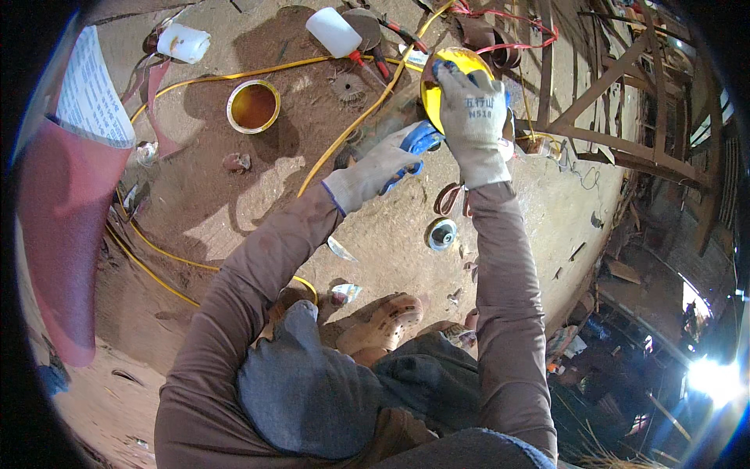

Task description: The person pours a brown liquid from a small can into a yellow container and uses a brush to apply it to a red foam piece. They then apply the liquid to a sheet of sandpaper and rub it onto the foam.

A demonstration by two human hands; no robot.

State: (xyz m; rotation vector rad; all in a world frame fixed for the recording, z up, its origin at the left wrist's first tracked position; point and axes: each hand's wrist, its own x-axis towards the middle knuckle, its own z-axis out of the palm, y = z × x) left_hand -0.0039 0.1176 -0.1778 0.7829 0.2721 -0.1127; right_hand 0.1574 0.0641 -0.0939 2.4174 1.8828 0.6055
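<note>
Both gloved hands are up over the dusty floor (pixel 234 203), working on one tool. The right hand (pixel 473 117) lies flat across a round yellow disc (pixel 449 66), fingers spread and curled over its rim, palm pressed against the face. The left hand (pixel 379 168) is closed around the blue-handled grinder body (pixel 422 141) just below that disc, fingers wrapped tight, so the tool is held between the two hands above the floor, out in front of the person's knees.

Down on the floor, an open tin (pixel 253 106) with amber liquid stands well to the left of the hands. A yellow cable (pixel 344 133) snakes past it and runs up toward the tool. Two white plastic bottles lie on their sides near the top edge, one (pixel 183 43) at far left, the other (pixel 334 33) nearer the disc. A small round metal part (pixel 442 234) sits on the floor just below the right forearm. A wooden frame (pixel 609 117) leans at the right. The person's sandals (pixel 383 328) show beneath the arms.
</note>
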